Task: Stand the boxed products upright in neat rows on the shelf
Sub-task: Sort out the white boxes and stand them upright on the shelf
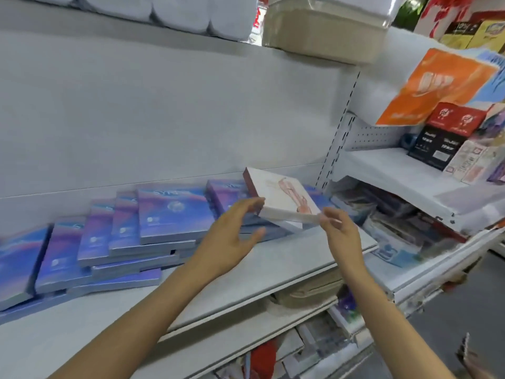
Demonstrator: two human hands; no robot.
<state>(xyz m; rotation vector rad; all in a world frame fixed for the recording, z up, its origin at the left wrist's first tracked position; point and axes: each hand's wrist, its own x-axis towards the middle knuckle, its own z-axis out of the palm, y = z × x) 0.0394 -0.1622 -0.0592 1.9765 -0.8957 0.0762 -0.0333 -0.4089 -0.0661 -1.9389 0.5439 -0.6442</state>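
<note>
Left hand (232, 231) fingers apart, fingertips just touching the white box (281, 199) at its near-left edge. Right hand (337, 228) fingers pinch its near-right corner. Box is held tilted above the shelf (273, 266), over the toppled blue boxes (175, 212). Looks light, stiff card, glossy so likely slippery; better gripped across both narrow edges than by one corner.

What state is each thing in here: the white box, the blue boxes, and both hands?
white box: lifted off the shelf, tilted, held between both hands.
blue boxes: not upright, lying or leaning in overlapping piles on the shelf.
right hand: pinches the white box's near right corner.
left hand: fingers spread, fingertips at the box's left edge; grip unclear.
</note>
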